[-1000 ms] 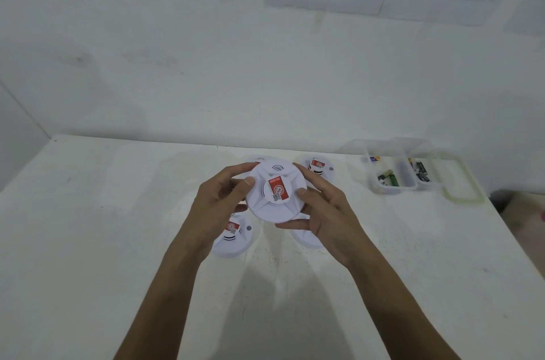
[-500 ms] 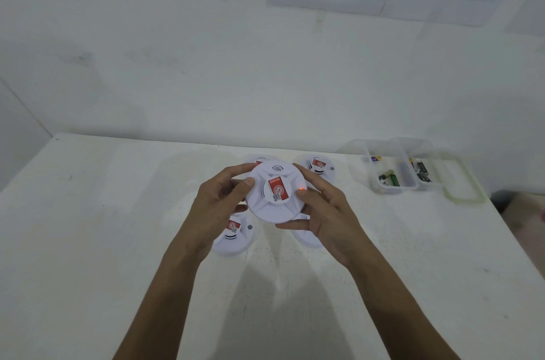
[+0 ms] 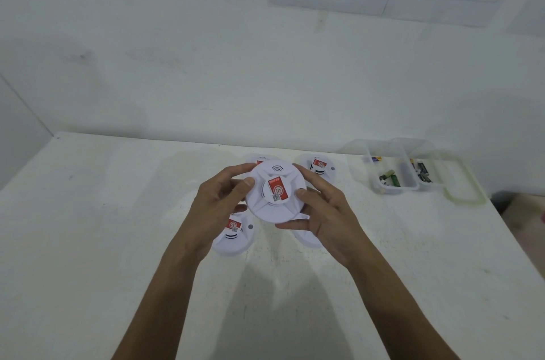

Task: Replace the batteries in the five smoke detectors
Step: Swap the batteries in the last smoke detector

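Head view: I see my left hand [image 3: 215, 209] and right hand [image 3: 324, 221] holding one white smoke detector [image 3: 275, 193] above the table [image 3: 88, 241]. Its red-labelled face is up. Fingers of both hands curl round its rim and both thumbs press on top. Four other detectors [image 3: 233, 237] lie just beneath and around it, all closed. Loose batteries [image 3: 390, 180] sit in a clear tub [image 3: 368, 153] well to the right. No battery cover is open, so I cannot tell how many detectors are done.
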### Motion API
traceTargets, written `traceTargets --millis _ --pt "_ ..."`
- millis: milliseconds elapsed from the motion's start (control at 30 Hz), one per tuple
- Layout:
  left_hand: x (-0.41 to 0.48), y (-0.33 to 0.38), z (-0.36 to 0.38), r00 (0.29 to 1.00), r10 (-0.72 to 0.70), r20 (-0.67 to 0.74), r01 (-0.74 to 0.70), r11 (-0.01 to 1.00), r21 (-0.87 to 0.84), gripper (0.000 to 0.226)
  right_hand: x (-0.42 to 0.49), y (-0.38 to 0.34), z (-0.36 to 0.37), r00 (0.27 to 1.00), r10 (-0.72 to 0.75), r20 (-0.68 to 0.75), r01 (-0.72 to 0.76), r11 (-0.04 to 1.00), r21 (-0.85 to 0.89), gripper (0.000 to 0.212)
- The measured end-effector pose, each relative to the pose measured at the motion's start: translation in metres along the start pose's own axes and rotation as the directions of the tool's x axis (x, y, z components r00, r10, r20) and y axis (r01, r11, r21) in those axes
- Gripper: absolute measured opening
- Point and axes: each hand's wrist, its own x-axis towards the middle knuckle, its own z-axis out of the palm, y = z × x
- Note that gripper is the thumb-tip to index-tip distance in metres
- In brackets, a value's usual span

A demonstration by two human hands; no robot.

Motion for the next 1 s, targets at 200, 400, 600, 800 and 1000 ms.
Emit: traceTargets --millis 200,400,600,800,1000 --pt "0.0 -0.001 -0.002 1.0 -0.005 -0.002 0.005 1.0 -0.01 0.026 0.001 0.0 0.002 1.0 0.024 -0.013 -0.023 0.998 0.06 0.038" --pt "0.0 -0.002 -0.003 1.0 -0.007 -0.004 0.007 1.0 -0.013 0.025 0.004 -0.003 0.005 0.983 0.165 -0.076 -0.146 0.966 0.214 0.031" --pt "0.0 -0.003 -0.004 1.0 -0.009 -0.005 0.009 1.0 -0.02 0.025 0.006 -0.001 0.006 0.98 0.176 -0.097 -0.153 0.965 0.212 0.033" --pt "0.0 -0.004 -0.007 1.0 -0.007 -0.002 0.007 1.0 -0.03 0.027 0.009 0.003 0.007 0.978 0.178 -0.105 -0.153 0.965 0.213 0.03" --pt "0.006 -0.015 -0.018 0.994 -0.064 -0.093 0.055 0.994 -0.096 0.026 0.022 0.013 0.015 0.983 0.105 -0.154 -0.089 0.99 0.108 0.026"
